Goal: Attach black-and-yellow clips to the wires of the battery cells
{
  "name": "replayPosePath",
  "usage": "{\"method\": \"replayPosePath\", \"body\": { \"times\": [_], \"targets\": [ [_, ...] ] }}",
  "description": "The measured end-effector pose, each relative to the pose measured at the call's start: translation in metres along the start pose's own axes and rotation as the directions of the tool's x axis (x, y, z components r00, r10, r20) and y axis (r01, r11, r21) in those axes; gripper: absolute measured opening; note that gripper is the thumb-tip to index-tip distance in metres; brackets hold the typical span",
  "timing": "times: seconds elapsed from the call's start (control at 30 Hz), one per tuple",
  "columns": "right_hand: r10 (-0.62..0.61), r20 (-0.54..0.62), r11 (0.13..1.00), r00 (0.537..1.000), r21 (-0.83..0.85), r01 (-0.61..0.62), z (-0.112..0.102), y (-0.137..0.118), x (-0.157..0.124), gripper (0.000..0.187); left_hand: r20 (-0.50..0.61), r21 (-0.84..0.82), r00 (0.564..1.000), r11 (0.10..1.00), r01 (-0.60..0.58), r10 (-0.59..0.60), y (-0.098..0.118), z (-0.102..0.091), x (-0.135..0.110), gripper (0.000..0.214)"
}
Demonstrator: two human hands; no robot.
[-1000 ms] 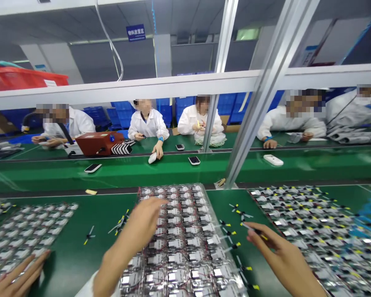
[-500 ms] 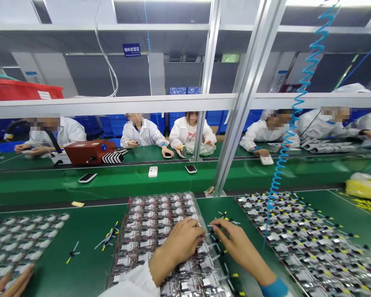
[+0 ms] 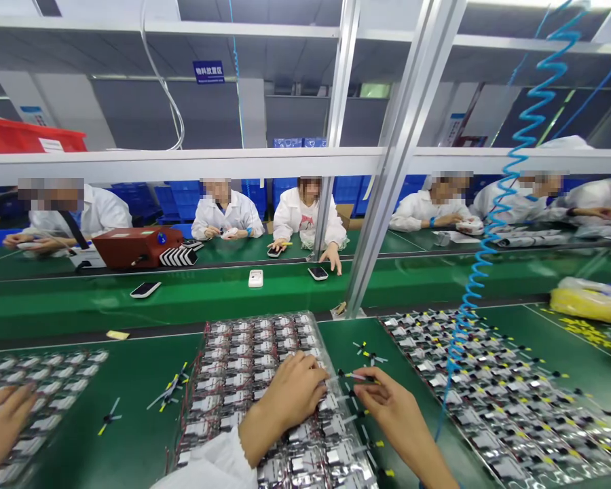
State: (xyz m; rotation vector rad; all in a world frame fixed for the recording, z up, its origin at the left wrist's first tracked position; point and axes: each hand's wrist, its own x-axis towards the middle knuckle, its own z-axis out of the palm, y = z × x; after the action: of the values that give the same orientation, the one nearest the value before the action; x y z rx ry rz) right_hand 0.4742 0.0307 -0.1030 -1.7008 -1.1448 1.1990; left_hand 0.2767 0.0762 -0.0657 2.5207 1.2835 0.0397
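A clear tray of several silver battery cells (image 3: 254, 380) lies on the green bench in front of me. My left hand (image 3: 292, 392) rests on its right side, fingers curled down onto the cells at the edge; what they grip is hidden. My right hand (image 3: 393, 409) is just right of the tray, thumb and forefinger pinched on a small black wire piece with a pink tip (image 3: 357, 375). The two hands almost touch. More loose wire pieces (image 3: 364, 350) lie on the bench beyond them.
Another person's hand (image 3: 0, 424) lies on a tray of cells (image 3: 56, 380) at lower left. A third tray (image 3: 493, 380) is at right, under a hanging blue coiled cable (image 3: 489, 231). A slanted aluminium post (image 3: 381, 204) stands ahead. Devices ride the conveyor (image 3: 285, 288); co-workers sit beyond.
My hands came together at the tray's right edge, and the right fingers closed on a wire piece. The other person's hand at lower left has moved up onto its tray.
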Motion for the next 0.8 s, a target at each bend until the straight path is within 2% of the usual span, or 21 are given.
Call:
{"method": "replayPosePath", "body": {
  "times": [0.17,0.23,0.3,0.4,0.57,0.7,0.8],
  "targets": [
    [-0.013,-0.036,0.997,0.999,-0.083,0.010,-0.006,0.006,-0.001,0.091,-0.049,-0.011,0.999,1.000,0.000,0.000,-0.010,-0.008,0.002,0.044],
    [-0.074,-0.090,0.989,0.993,-0.135,0.062,-0.009,0.004,0.000,0.090,-0.069,0.040,0.997,0.999,-0.013,0.016,-0.016,-0.010,0.006,0.048],
    [-0.161,-0.110,0.970,0.981,-0.203,0.136,-0.013,-0.002,0.003,0.090,-0.040,0.097,0.996,0.993,-0.070,0.075,-0.021,-0.009,0.011,0.045],
    [-0.249,-0.041,0.927,0.968,-0.299,0.226,-0.015,-0.013,0.010,0.083,-0.001,0.157,0.990,0.978,-0.139,0.141,-0.026,-0.006,0.017,0.041],
    [-0.279,0.083,0.892,0.957,-0.347,0.290,-0.008,-0.027,0.022,0.074,-0.024,0.265,0.980,0.946,-0.186,0.199,-0.028,-0.001,0.020,0.035],
    [-0.261,0.122,0.873,0.958,-0.394,0.288,-0.002,-0.031,0.029,0.082,-0.018,0.372,0.968,0.900,-0.227,0.252,-0.030,0.001,0.021,0.033],
    [-0.186,0.122,0.844,0.975,-0.489,0.222,0.001,-0.034,0.031,0.098,-0.024,0.421,0.953,0.868,-0.264,0.302,-0.031,-0.001,0.021,0.030]
  ]
}}
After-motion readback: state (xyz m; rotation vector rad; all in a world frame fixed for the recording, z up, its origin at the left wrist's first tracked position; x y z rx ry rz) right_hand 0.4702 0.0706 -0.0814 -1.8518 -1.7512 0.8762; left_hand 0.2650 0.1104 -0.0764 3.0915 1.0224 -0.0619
